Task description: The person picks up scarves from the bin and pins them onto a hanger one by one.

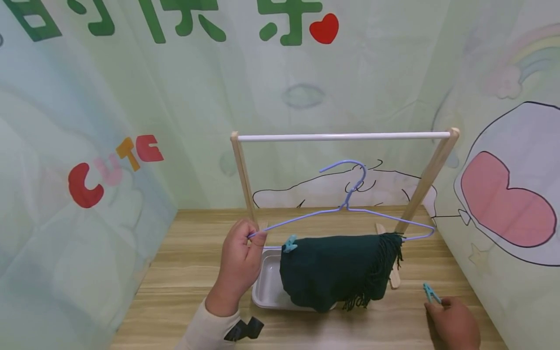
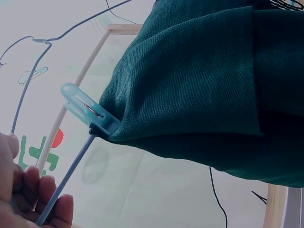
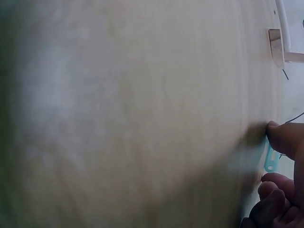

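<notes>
My left hand grips the left end of a blue-purple wire hanger, with thumb and fingers round the wire. Over the hanger's lower bar lies a folded dark green fringed scarf. A light blue clothespin clamps the scarf's left upper corner to the bar. On the right, low over the wooden table, my right hand pinches a second blue clothespin between thumb and fingers. The right wrist view shows that clothespin only partly, behind the thumb.
A wooden rack with a white crossbar stands behind the hanger, whose hook is apart from the bar. Below the scarf, a grey-white tray sits on the table. Printed cloth walls enclose the back and sides.
</notes>
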Available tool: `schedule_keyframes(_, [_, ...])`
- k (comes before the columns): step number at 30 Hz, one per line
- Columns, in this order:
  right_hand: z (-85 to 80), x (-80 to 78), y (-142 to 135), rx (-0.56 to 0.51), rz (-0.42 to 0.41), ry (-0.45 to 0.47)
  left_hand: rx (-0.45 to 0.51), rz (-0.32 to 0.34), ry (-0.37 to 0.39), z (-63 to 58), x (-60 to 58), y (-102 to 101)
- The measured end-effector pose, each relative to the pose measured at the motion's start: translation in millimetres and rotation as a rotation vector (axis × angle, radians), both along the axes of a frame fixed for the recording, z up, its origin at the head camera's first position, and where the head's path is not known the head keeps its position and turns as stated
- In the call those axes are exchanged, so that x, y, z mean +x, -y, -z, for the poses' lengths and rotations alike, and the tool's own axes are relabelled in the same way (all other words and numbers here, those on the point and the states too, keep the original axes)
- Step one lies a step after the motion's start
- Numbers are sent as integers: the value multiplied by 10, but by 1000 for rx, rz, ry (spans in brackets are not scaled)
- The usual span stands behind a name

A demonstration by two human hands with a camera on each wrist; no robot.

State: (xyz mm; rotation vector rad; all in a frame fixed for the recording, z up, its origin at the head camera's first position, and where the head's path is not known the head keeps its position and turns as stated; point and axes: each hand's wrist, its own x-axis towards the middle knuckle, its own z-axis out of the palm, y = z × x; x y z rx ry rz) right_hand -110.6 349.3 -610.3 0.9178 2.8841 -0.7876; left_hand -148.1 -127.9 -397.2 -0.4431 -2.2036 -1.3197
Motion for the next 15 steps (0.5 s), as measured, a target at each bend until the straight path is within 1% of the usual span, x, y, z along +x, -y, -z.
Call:
schedule_keyframes(7, [-26, -2, 49, 4, 33, 23, 0, -3, -5, 18, -1, 3])
schedule_keyframes(11, [-26, -8, 59, 5, 42, 21, -2, -1, -27, 27, -8, 2])
schedule_keyframes(15, [-18, -3, 38, -29, 59, 9, -1, 2, -26, 21, -11, 0])
